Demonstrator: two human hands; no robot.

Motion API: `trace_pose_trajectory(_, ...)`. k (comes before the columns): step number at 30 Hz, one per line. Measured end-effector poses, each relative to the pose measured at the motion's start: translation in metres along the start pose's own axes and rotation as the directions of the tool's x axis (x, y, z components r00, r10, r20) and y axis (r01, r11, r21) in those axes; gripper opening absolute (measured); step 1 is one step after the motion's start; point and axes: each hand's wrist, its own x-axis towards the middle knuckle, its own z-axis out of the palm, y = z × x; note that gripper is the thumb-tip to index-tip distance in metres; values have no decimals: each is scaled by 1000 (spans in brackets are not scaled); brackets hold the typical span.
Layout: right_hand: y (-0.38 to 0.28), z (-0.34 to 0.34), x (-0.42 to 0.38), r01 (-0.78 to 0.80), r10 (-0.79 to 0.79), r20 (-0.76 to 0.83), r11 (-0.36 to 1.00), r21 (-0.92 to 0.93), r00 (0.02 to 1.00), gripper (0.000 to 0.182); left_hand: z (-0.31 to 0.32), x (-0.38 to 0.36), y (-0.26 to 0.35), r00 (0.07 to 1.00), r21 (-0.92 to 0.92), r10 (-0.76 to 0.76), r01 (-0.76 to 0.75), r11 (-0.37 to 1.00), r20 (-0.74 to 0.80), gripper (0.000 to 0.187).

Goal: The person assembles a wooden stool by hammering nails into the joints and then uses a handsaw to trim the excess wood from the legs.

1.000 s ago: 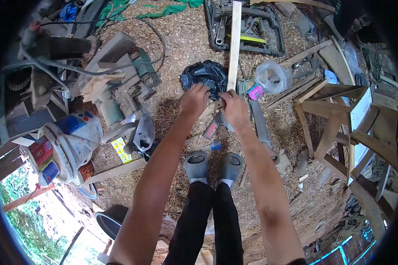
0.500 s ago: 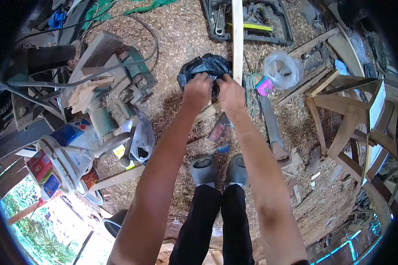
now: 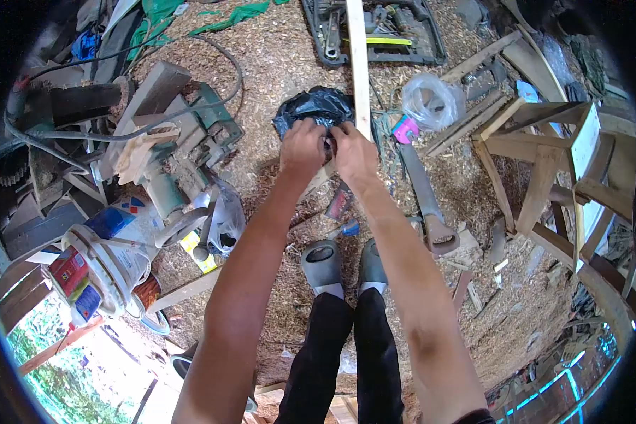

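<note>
A crumpled black plastic bag point(image 3: 312, 104) lies on the shavings in front of my feet. My left hand point(image 3: 304, 145) grips its near edge, fingers curled into the plastic. Close beside it, my right hand point(image 3: 353, 150) is closed on the same edge, and the fingertips of both hands nearly meet. What is inside the bag is hidden. A long pale wooden strip point(image 3: 358, 63) runs away from me just right of the bag, its near end by my right hand. Below the hands lies a small dark red item point(image 3: 339, 201) that I cannot make out.
At the back stands an open black tool case point(image 3: 431, 32) with wrenches. A handsaw point(image 3: 424, 191), a pink-and-blue item point(image 3: 405, 130) and a clear plastic coil point(image 3: 433, 102) lie to the right, near a wooden stool frame point(image 3: 544, 152). A green machine point(image 3: 208, 116) and a white bucket point(image 3: 109, 261) are at left.
The view has shifted slightly, so most things sit a little further left. Both hands stay on the bag's edge, drawn a little closer together.
</note>
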Motion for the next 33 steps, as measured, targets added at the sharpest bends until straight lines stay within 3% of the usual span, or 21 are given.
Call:
trace_pose_trajectory(2,-5,-9,-16,-127,129,-24,991,49,991,22,0,-6,8,985,-156,-57,31,987,-162,8)
trace_pose_trajectory(3,-2,-13,-33,-137,138,-22,990,36,990,22,2,-14,16,986,-170,-55,28,985,-158,8)
trace_pose_trajectory(5,3,-14,-73,-423,419,95,906,26,903,22,6,-41,27,979,-220,-166,137,966,-119,14)
trace_pose_trajectory(7,29,-12,-131,-446,453,121,892,-79,883,24,36,-77,35,970,-363,-155,77,928,-189,18)
trace_pose_trajectory(9,56,-13,-184,-509,546,85,818,-268,833,27,29,-100,59,981,-459,-192,176,871,11,7)
trace_pose_trajectory(11,76,-20,-214,-631,721,128,666,-398,681,26,42,-117,70,982,-468,-176,187,864,66,9)
trace_pose_trajectory(12,94,-13,-230,-632,723,130,665,-398,678,26,51,-125,76,978,-477,-160,204,855,131,10)
trace_pose_trajectory(14,127,13,-258,-667,762,-24,551,-502,647,23,59,-130,89,964,-511,-196,260,819,178,11)
trace_pose_trajectory(15,131,12,-260,-668,767,-17,548,-504,642,23,62,-135,96,947,-547,-228,318,774,227,12)
trace_pose_trajectory(16,136,10,-257,-659,769,40,573,-487,638,21,68,-137,98,972,-533,-175,233,814,157,12)
trace_pose_trajectory(17,138,7,-252,-651,767,99,598,-467,634,21,72,-141,100,970,-529,-178,239,814,165,12)
trace_pose_trajectory(19,144,11,-256,-588,727,95,619,-520,680,20,76,-145,103,937,-554,-231,341,759,261,12)
trace_pose_trajectory(23,118,-18,-247,-510,661,186,701,-499,727,34,66,-156,108,900,-546,-264,422,724,346,14)
trace_pose_trajectory(25,115,-25,-262,-601,632,54,758,-253,773,45,35,-163,121,918,-558,-275,393,731,286,9)
trace_pose_trajectory(26,110,-42,-264,-640,716,313,698,-320,624,48,26,-172,123,931,-588,-255,363,723,262,10)
trace_pose_trajectory(27,97,-59,-273,-581,645,270,763,-283,715,47,15,-182,122,972,-468,-148,217,857,181,14)
trace_pose_trajectory(28,82,-85,-277,-625,650,366,754,-201,666,47,-17,-190,140,866,-518,-325,490,701,380,17)
trace_pose_trajectory(29,58,-123,-277,-660,640,357,747,-80,681,39,-15,-211,140,913,-586,-300,407,701,276,17)
trace_pose_trajectory(30,43,-144,-278,-700,694,409,695,-165,592,40,-41,-219,148,899,-617,-302,437,655,316,16)
trace_pose_trajectory(31,39,-159,-295,-633,635,420,756,-167,648,41,-80,-221,160,860,-521,-283,487,701,424,13)
trace_pose_trajectory(33,-14,-250,-292,-625,612,428,770,-128,665,43,-157,-223,186,857,-582,-205,478,658,472,12)
